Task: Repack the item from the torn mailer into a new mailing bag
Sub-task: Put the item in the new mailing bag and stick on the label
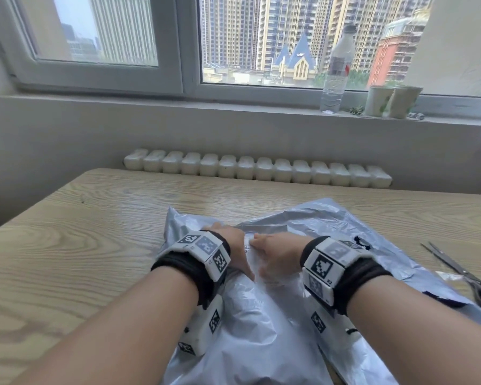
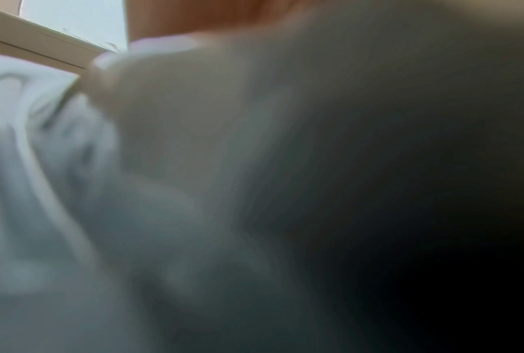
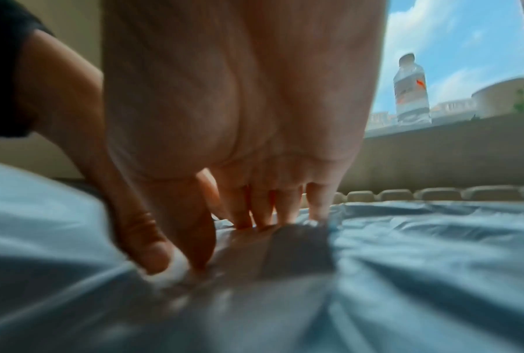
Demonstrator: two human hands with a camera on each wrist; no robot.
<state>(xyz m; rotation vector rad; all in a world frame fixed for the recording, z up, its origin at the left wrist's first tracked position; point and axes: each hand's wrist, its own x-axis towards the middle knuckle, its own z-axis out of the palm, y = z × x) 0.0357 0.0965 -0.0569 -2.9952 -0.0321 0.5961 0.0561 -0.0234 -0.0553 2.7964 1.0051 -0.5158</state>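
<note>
A grey-white mailing bag (image 1: 250, 323) lies crumpled on the wooden table (image 1: 81, 259), bulging as if something is inside; its contents are hidden. My left hand (image 1: 228, 245) lies on the bag's far end with fingers stretched forward. In the right wrist view, its thumb tip presses a small white strip (image 3: 176, 265). My right hand (image 1: 272, 254) stands steeply on the bag (image 3: 405, 274), fingertips (image 3: 254, 215) dug into the film and the thumb pinching a fold. A second grey mailer (image 1: 345, 220) with a black inner side lies under it to the right. The left wrist view is a blur of grey film (image 2: 73, 215).
Scissors (image 1: 469, 276) lie on the table at the right edge. A radiator (image 1: 256, 170) runs behind the table's far edge. On the windowsill stand a water bottle (image 1: 338, 68) and two paper cups (image 1: 378, 101).
</note>
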